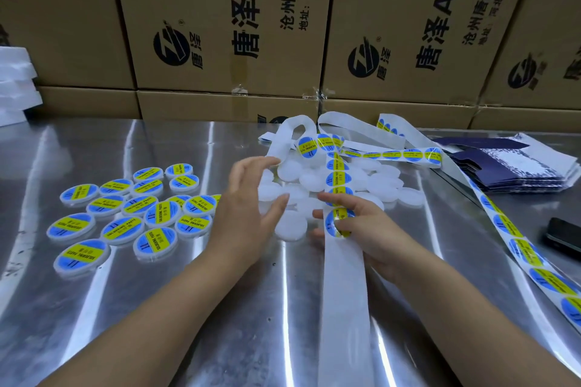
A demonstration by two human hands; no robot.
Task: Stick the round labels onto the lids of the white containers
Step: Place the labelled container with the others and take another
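A heap of plain white round containers (314,181) lies mid-table. My left hand (251,198) hovers over the heap's near left side, fingers spread, holding nothing. One white container (290,226) sits just below its fingertips. My right hand (358,226) pinches the white label strip (344,286) at a blue and yellow round label (338,223). That strip runs from the heap down toward me. Several labelled containers (125,214) lie grouped on the left.
A second label strip (515,239) trails along the right side of the metal table (188,308). A stack of dark blue flat cartons (518,166) sits far right, a black phone (566,237) at the right edge. Cardboard boxes (226,25) wall the back.
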